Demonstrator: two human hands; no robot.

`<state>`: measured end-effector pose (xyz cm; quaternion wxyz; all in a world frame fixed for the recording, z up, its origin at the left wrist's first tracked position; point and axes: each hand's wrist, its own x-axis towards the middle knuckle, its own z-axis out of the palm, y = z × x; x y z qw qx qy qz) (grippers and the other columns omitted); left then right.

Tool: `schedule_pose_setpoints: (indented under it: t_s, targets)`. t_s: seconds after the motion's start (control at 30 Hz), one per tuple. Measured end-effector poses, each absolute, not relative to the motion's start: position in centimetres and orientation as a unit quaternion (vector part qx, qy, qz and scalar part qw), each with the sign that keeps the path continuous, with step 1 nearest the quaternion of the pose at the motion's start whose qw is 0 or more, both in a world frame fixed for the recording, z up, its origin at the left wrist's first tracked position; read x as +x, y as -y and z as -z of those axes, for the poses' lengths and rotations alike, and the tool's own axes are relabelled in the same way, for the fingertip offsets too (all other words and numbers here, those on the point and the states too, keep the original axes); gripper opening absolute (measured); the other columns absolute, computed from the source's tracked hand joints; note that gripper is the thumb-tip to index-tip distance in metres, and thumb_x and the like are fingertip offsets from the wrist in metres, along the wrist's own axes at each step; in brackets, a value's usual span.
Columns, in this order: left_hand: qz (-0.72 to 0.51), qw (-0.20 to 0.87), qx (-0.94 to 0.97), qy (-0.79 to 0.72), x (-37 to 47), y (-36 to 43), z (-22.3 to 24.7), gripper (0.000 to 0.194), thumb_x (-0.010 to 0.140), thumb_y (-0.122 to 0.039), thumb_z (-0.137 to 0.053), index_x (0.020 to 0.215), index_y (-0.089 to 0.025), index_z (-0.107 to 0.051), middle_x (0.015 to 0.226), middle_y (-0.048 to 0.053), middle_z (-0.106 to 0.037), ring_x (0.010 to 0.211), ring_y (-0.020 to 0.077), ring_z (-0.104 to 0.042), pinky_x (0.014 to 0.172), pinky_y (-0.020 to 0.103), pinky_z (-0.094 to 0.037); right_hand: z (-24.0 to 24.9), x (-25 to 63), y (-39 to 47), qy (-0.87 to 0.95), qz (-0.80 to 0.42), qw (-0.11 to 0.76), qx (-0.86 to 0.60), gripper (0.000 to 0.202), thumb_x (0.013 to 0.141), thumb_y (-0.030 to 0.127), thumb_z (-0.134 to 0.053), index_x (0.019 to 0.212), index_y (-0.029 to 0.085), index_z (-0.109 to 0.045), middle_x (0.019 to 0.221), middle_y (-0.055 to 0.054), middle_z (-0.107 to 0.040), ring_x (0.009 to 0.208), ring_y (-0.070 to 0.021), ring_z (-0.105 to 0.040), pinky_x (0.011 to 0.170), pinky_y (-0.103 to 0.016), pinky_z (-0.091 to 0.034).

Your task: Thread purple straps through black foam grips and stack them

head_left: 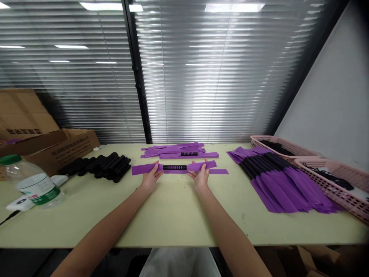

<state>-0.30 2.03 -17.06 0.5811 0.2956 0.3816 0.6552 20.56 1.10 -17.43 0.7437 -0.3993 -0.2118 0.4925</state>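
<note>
A purple strap [144, 168] with a black slotted sleeve [175, 167] at its middle is stretched level above the table. My left hand [150, 177] pinches it just left of the sleeve, and my right hand [201, 177] pinches it just right of the sleeve. Beneath it, partly hidden, another flat purple strip [219, 171] sticks out to the right. Behind my hands lies a stack of purple strips [173, 149], and on its front strip sits another black sleeve [189, 154].
Black sleeves [108, 166] lie piled on the left, near a cardboard box [66, 148] and a plastic bottle [40, 184] with a green cap. Sleeved purple straps [276, 181] fan out at right, beside two pink baskets [305, 154] holding black items. Window blinds [201, 77] rise behind the table.
</note>
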Motion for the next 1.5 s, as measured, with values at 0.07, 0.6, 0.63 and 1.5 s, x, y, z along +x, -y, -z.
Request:
schedule_pose_setpoints:
  t_s: [0.07,0.6,0.63,1.5]
  targets:
    - [-0.656,0.582,0.294,-0.38,-0.3,-2.0,17.1,0.021,0.089,-0.014,-0.056,0.106,-0.019,-0.066,0.088,0.005,-0.073,0.075,0.012,-0.07,0.091,0.037,-0.053,17.3,20.8,-1.2,0.2,-0.499,0.747,-0.391,0.043,0.094,0.047,-0.033,0.137,0.044,-0.029,0.101,0.0,-0.07,0.06,-0.016,-0.069,0.05,-0.032,-0.058]
    - [-0.68,0.565,0.259,-0.388,-2.0,-3.2,17.6,0.017,0.088,-0.02,-0.059,0.104,-0.022,-0.064,0.091,0.004,-0.072,0.078,0.0128,-0.07,0.089,0.035,-0.053,16.9,24.0,-1.7,0.147,-0.52,0.751,-0.379,0.037,0.085,0.051,-0.049,0.116,0.03,-0.049,0.112,-0.002,-0.066,0.089,-0.0136,-0.067,0.071,-0.03,-0.059]
    - [-0.679,0.567,0.26,-0.387,-1.8,-3.2,17.7,0.017,0.088,-0.02,-0.059,0.104,-0.022,-0.064,0.092,0.004,-0.072,0.079,0.013,-0.07,0.09,0.035,-0.053,16.9,23.8,-1.7,0.156,-0.53,0.746,-0.373,0.034,0.085,0.05,-0.052,0.111,0.028,-0.051,0.112,-0.002,-0.067,0.091,-0.0139,-0.067,0.073,-0.03,-0.059]
    - [-0.639,0.576,0.335,-0.384,-0.4,-1.7,17.4,0.042,0.074,-0.001,-0.07,0.112,-0.018,-0.064,0.1,0.007,-0.071,0.099,0.0166,-0.067,0.102,0.036,-0.048,18.2,20.2,-1.4,0.252,-0.524,0.703,-0.409,0.022,0.056,0.016,-0.084,0.064,0.013,-0.063,0.067,-0.001,-0.068,0.07,-0.0149,-0.068,0.077,-0.028,-0.061]
